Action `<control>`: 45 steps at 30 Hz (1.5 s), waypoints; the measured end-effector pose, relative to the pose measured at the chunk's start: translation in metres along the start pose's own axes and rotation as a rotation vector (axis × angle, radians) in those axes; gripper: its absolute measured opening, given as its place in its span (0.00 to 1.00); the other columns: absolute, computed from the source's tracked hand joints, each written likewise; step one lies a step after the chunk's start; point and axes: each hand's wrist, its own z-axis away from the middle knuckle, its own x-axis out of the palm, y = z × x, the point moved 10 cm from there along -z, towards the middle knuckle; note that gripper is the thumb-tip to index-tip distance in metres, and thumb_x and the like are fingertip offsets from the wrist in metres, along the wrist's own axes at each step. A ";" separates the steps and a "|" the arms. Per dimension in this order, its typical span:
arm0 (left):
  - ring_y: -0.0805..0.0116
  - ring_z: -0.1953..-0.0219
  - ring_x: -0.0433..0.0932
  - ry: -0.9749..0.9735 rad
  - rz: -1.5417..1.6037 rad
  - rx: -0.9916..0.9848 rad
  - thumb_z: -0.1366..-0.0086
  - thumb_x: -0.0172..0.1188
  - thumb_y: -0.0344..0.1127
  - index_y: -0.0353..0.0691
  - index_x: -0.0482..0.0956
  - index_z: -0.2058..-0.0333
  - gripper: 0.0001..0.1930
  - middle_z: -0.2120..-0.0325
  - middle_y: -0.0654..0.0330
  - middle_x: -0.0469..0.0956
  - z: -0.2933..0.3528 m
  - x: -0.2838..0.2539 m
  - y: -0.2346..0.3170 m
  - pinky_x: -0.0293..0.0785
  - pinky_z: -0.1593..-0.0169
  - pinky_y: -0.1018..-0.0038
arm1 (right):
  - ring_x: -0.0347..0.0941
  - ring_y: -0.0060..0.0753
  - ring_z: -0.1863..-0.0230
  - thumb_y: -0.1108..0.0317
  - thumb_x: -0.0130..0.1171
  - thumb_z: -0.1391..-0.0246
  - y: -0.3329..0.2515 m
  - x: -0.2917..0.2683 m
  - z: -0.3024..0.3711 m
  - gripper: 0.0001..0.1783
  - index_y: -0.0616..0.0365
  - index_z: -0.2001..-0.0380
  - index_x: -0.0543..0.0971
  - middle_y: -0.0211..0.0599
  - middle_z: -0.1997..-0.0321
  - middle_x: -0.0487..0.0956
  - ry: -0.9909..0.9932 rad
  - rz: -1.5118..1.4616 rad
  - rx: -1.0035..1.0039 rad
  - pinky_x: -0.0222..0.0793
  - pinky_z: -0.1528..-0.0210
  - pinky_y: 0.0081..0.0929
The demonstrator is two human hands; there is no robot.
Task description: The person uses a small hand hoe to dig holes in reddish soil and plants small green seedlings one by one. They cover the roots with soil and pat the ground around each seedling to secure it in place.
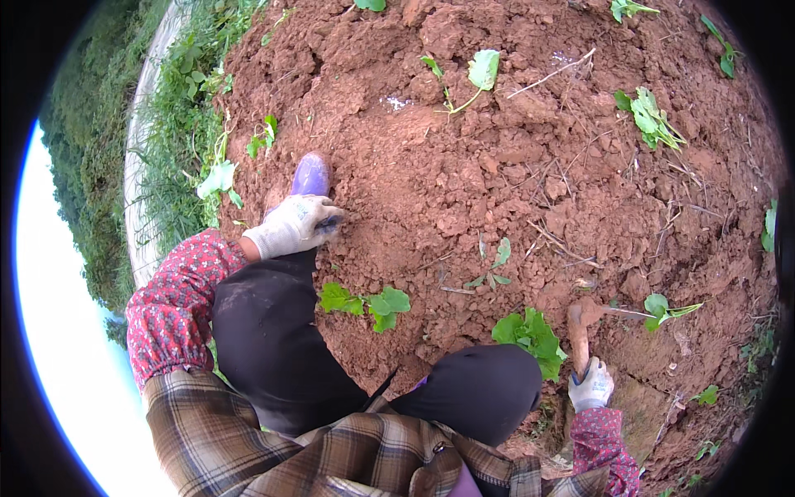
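My right hand (591, 387), in a pale glove, is wrapped round the wooden handle of a small hoe (579, 340). Soil coats the hoe's head, and its thin metal blade points right toward a leafy seedling (657, 308). My left hand (298, 225), also gloved, is over my left knee beside a purple boot (311, 176). Its fingers are curled together, with dark fingertips showing; whether anything is in them is hidden. Between my knees lies a green seedling (368, 305), and a bigger leafy plant (534, 340) is next to my right knee.
Clumpy reddish soil (464, 199) spreads ahead, with dry stalks and several scattered seedlings, among them a wilted one (650, 118) at the far right. Grass (178, 124) and a pale concrete strip (142, 157) border the left side. White granules (396, 103) lie on the soil ahead.
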 end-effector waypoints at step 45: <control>0.66 0.45 0.70 -1.008 2.342 0.141 0.45 0.65 0.30 0.39 0.63 0.41 0.33 0.45 0.57 0.69 -0.197 -0.004 -0.046 0.70 0.46 0.72 | 0.76 0.31 0.58 0.73 0.67 0.57 -0.424 -0.298 -0.155 0.19 0.63 0.59 0.78 0.39 0.58 0.79 0.382 -1.101 0.293 0.71 0.52 0.26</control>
